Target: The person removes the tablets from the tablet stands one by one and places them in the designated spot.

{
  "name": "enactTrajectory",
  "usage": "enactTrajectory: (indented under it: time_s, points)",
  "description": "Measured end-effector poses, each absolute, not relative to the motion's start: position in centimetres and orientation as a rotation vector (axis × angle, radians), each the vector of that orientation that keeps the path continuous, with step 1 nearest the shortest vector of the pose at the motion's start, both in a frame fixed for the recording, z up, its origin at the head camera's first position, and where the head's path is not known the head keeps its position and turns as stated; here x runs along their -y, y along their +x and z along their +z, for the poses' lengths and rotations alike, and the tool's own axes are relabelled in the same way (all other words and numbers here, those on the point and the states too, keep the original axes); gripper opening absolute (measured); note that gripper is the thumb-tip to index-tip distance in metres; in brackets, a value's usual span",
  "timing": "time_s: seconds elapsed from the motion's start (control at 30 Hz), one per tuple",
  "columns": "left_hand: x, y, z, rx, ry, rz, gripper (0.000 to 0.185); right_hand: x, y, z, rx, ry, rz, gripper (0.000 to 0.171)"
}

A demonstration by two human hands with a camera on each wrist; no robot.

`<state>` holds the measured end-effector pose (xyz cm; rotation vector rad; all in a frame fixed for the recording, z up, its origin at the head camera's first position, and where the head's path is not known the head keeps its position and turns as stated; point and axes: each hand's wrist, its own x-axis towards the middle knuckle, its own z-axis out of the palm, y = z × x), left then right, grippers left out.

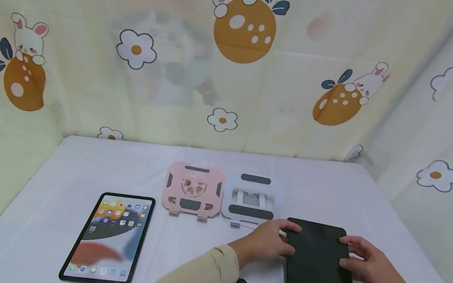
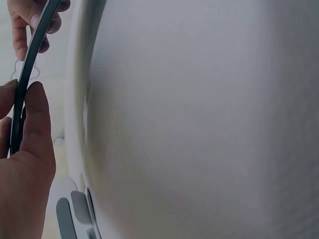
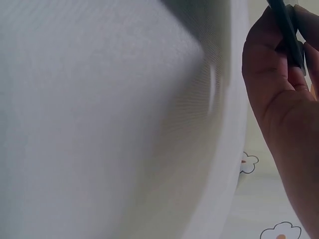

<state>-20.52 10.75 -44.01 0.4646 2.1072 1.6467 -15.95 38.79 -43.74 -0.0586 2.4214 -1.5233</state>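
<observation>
A tablet with a dark screen and a round home button (image 1: 322, 280) is at the right of the table in the head view. My left hand (image 1: 265, 242) pinches its upper left edge, and my right hand (image 1: 372, 268) grips the opposite edge. The left wrist view shows the tablet (image 2: 31, 59) edge-on as a thin dark strip, raised off the tabletop, with fingers and thumb on both its faces. Only a short piece of the tablet (image 3: 289, 32) shows between thumb and fingers in the right wrist view.
A second tablet (image 1: 109, 237) with a lit home screen lies at the left. At the middle back lie a pink folding stand (image 1: 192, 190) and a light blue one (image 1: 256, 185), side by side. Patterned curtains (image 1: 161, 99) hang behind the white table (image 1: 187, 261).
</observation>
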Motion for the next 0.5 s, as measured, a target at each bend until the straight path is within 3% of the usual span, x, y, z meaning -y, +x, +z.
enactTrajectory:
  time_s: [0.5]
  points:
    - [-10.37,-20.66,-44.25,-2.294,0.487,1.596,0.040,-38.13,-16.48,-43.93,-2.570,-0.075,-1.434,0.052]
